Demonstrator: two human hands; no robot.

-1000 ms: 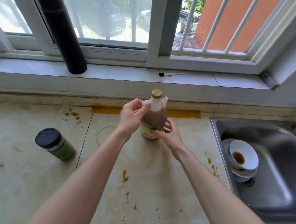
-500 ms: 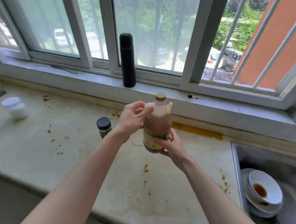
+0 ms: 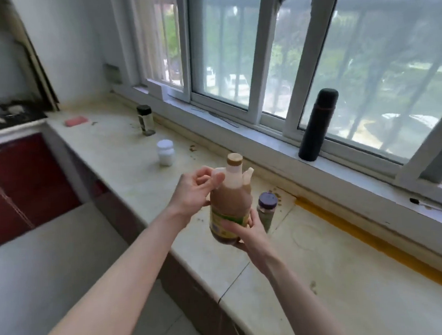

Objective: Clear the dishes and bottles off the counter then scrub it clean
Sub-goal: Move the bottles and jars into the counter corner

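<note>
I hold a brown sauce bottle with a white neck, a spout and a tan cap in the air over the counter's front edge. My left hand grips its white handle at the neck. My right hand cups its base and label. On the stained pale counter a dark-lidded spice jar stands just behind the bottle. Further left stand a small white jar and a black-lidded clear jar. A pink sponge lies at the far end.
A black thermos stands on the window sill. A yellow-orange stain strip runs along the counter's back edge. A dark stove and red cabinets are at the far left, with grey floor below.
The bottle came up off the counter in both hands. My view swung left, so the sink with its bowls left the frame and the counter's left end and stove came in.
</note>
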